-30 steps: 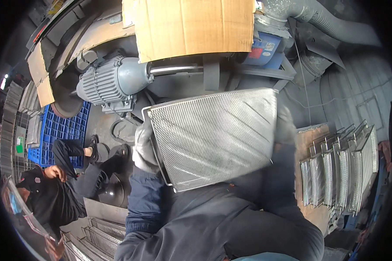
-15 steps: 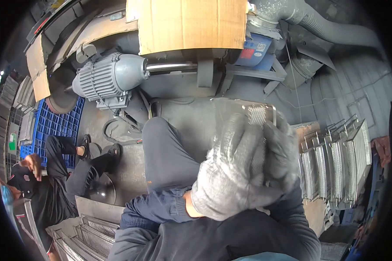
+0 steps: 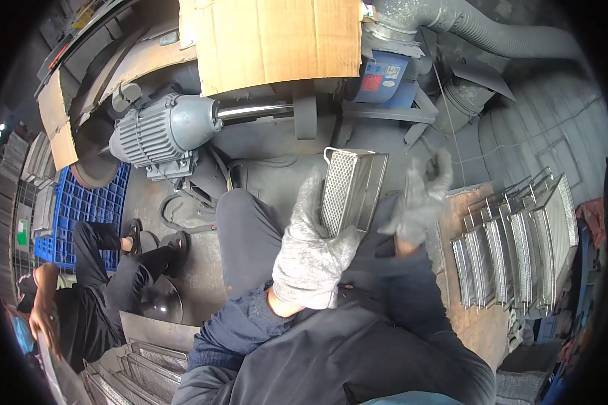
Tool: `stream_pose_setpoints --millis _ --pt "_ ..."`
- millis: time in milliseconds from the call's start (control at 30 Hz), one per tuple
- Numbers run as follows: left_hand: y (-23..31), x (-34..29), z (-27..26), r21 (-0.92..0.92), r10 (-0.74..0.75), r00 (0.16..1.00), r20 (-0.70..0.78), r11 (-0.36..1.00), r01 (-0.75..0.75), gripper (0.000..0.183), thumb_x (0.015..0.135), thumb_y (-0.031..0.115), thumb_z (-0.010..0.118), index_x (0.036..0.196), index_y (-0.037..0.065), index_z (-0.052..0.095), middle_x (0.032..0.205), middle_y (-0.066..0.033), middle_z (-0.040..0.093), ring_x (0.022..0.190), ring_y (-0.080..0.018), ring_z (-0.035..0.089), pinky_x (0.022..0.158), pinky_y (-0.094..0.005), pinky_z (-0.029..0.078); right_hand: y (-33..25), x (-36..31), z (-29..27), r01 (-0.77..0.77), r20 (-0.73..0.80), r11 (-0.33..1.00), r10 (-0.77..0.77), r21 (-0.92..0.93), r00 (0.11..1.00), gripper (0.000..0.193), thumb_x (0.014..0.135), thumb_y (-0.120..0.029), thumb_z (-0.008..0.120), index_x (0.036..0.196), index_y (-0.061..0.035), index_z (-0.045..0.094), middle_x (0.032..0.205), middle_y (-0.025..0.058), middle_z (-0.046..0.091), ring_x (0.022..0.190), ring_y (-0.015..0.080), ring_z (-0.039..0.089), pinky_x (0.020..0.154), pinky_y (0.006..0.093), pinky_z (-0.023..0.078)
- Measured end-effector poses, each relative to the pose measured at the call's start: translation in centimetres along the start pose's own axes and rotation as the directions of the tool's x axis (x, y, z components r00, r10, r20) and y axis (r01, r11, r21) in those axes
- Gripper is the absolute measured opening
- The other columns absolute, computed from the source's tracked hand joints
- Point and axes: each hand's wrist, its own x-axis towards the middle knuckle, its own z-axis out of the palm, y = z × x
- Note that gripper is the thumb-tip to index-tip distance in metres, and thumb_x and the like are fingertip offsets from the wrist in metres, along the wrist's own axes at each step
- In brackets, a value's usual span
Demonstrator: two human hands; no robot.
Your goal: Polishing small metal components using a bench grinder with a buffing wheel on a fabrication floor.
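Note:
A shiny metal box grater (image 3: 348, 192), with a dimpled face and a thin wire loop at its top, stands tilted in front of my lap. My left hand (image 3: 314, 260), in a grey glove, is closed around its lower part, thumb along the dimpled side. To the right, my gloved right hand (image 3: 419, 202) is apart from the grater, fingers spread and slightly blurred, holding nothing. Several similar metal graters (image 3: 510, 246) stand in a row on a board at my right, nearest to that hand.
Ahead is a grey electric motor (image 3: 162, 131) with a shaft and wheel (image 3: 94, 154), under a cardboard sheet (image 3: 280, 44). More metal pieces (image 3: 138, 368) lie at lower left. Another person (image 3: 91, 304) sits at left beside a blue pallet (image 3: 98, 202). A duct (image 3: 513, 34) runs at upper right.
My right hand has come off the grater and moved right, fingers opening. The left hand has shifted left and lower, still holding the grater, which is now more exposed.

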Motion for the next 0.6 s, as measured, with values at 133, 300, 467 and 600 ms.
stream_pose_setpoints --millis 133,300,467,600 --pt "-0.7 -1.0 -0.3 0.063 0.013 1.0 -0.02 0.998 -0.011 0.082 0.089 -0.005 0.068 0.158 -0.003 0.025 0.151 -0.0214 0.046 0.135 -0.0247 0.053 0.111 -0.0352 0.046 12.2 -5.0 -3.6 -0.906 -0.091 0.421 0.902 -0.037 0.423 0.055 0.1 -0.038 0.068 0.132 0.0073 0.061 0.11 0.0161 0.071 0.106 0.0222 0.066 0.091 0.032 0.052" --pt "-1.2 -1.1 -1.0 0.166 -0.057 0.983 -0.176 0.982 0.087 0.085 0.085 -0.006 0.069 0.159 0.001 0.027 0.147 -0.0207 0.048 0.135 -0.0285 0.053 0.112 -0.0368 0.044 15.4 -7.3 1.8 -0.954 0.091 0.266 0.963 -0.137 0.256 0.052 0.099 -0.039 0.067 0.128 0.0047 0.067 0.118 0.0126 0.073 0.099 0.0259 0.068 0.088 0.0348 0.052" --pt "-5.2 -0.6 -1.1 0.124 -0.051 0.975 -0.217 0.989 0.079 0.092 0.081 -0.01 0.067 0.161 0.002 0.024 0.152 -0.0206 0.043 0.143 -0.0299 0.045 0.118 -0.0378 0.038 22.5 -11.5 1.8 -0.777 0.18 0.291 0.957 -0.558 0.229 0.046 0.097 -0.037 0.068 0.126 -0.0011 0.07 0.116 0.0116 0.074 0.096 0.0269 0.069 0.086 0.0382 0.052" --pt "-5.3 0.1 -1.1 0.193 -0.048 0.977 -0.207 0.977 0.089 0.089 0.083 -0.011 0.064 0.161 0.001 0.024 0.155 -0.0207 0.04 0.144 -0.0296 0.044 0.119 -0.0385 0.038 24.0 -14.3 3.0 -0.697 0.125 0.457 0.872 -0.553 0.473 0.035 0.099 -0.037 0.064 0.118 -0.0083 0.072 0.103 0.0172 0.073 0.092 0.0293 0.07 0.079 0.0434 0.054"
